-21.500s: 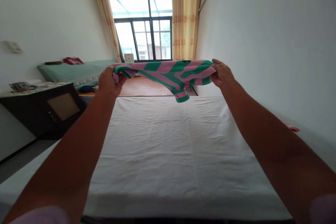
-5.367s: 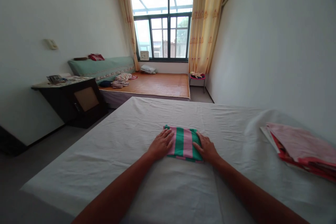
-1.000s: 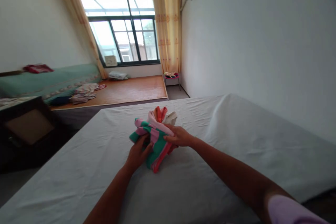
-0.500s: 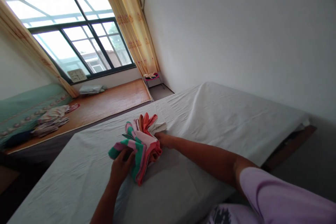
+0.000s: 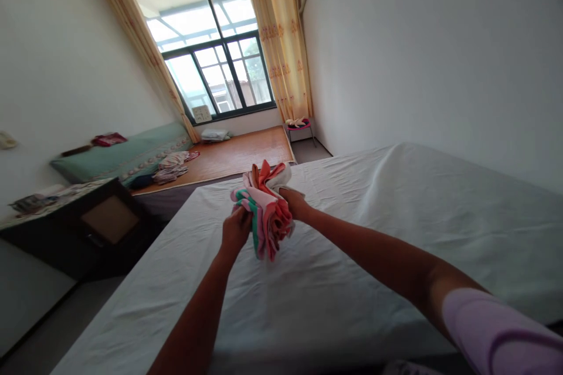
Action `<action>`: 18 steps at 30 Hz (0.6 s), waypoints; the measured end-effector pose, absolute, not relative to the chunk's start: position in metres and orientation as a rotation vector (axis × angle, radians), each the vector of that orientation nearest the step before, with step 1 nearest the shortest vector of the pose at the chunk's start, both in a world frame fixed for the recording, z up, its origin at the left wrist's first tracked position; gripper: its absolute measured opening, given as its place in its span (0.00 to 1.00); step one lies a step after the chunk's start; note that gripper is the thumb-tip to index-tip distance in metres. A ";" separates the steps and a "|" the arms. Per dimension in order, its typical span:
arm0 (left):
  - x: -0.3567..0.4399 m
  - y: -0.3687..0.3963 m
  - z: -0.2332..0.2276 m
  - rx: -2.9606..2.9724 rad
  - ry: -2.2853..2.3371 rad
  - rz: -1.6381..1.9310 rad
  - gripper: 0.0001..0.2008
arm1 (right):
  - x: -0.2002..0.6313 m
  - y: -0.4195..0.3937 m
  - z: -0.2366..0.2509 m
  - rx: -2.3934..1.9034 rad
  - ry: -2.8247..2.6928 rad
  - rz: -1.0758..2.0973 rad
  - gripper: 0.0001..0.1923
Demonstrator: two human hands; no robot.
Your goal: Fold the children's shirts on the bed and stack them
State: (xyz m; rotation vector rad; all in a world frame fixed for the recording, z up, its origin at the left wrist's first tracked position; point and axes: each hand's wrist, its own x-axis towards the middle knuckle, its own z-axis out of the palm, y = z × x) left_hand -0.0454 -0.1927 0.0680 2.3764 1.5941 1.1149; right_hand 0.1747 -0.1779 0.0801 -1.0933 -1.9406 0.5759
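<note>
Clothes: folded bundle, pink, green, orange, white; gripped between left hand and right hand, above bed.

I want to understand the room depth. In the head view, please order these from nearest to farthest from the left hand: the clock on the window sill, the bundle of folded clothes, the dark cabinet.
1. Bundle of folded clothes: gripped by the left hand, over the bed.
2. Dark cabinet: on the left, beside the bed.
3. Clock: far back on the window sill.
</note>
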 end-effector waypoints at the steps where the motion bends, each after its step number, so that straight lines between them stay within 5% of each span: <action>1: -0.055 -0.192 0.083 2.356 1.604 1.174 0.15 | 0.171 -0.173 0.096 -1.083 -1.971 0.496 0.16; 8: -0.158 -0.199 0.166 2.213 1.897 1.585 0.14 | 0.161 -0.130 0.185 -1.343 -2.024 -0.024 0.22; 13: -0.210 -0.209 0.154 1.962 1.887 1.847 0.13 | 0.156 -0.106 0.183 -0.989 -1.719 0.385 0.34; 15: -0.222 -0.213 0.140 1.972 1.969 1.757 0.13 | 0.155 -0.099 0.167 -1.076 -1.783 0.477 0.32; 18: -0.234 -0.223 0.118 2.098 2.286 1.127 0.13 | 0.156 -0.098 0.143 -1.456 -1.997 0.359 0.17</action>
